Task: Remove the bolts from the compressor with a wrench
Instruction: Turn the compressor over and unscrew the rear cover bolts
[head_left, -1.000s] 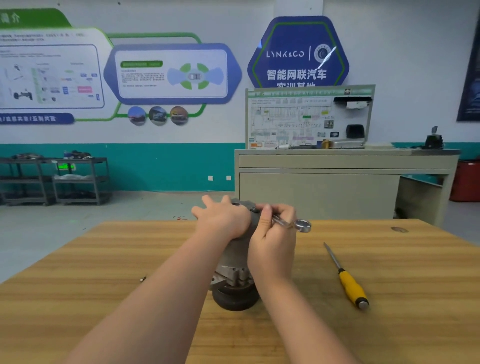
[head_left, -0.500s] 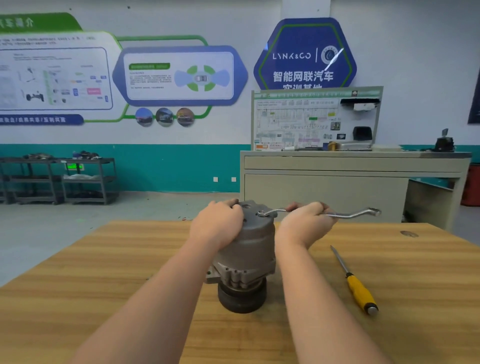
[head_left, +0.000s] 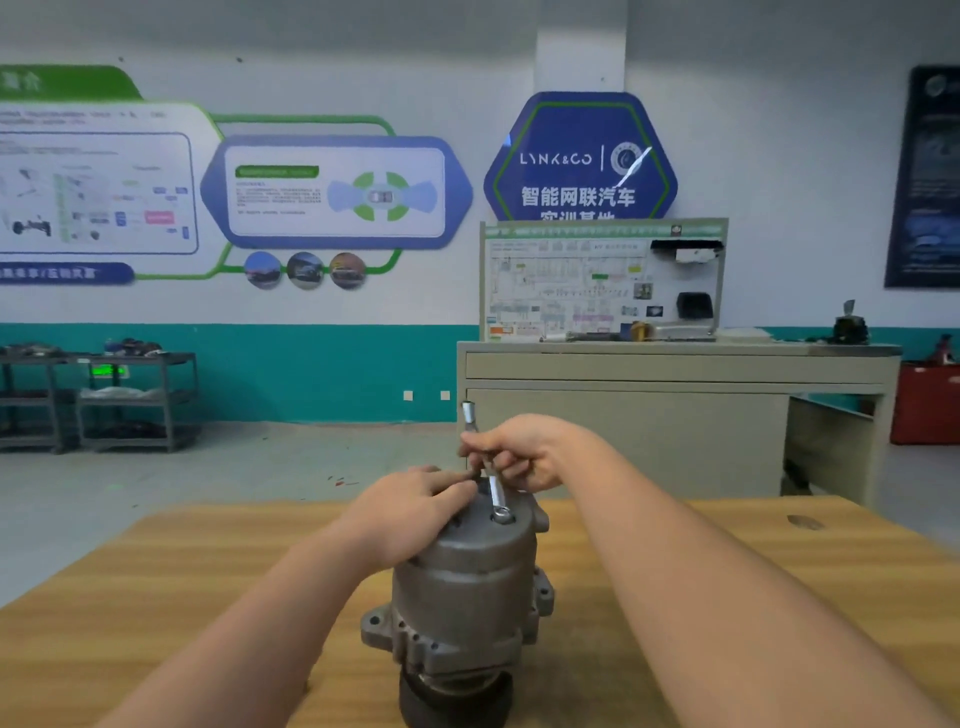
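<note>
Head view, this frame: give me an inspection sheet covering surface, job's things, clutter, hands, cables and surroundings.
Surface: wooden table, with a dark knot mark far right.
Job's things: grey compressor standing on end, pulley down; wrench with its ring end on a bolt on the top face, handle pointing away from the camera.
Clutter: nothing seen.
Hands: left hand rests on the compressor's top; right hand grips the wrench shaft.
Cables: nothing seen.
Surroundings: beige cabinet carrying a wiring display board, grey shelf carts at left, wall posters, red container at right edge.
</note>
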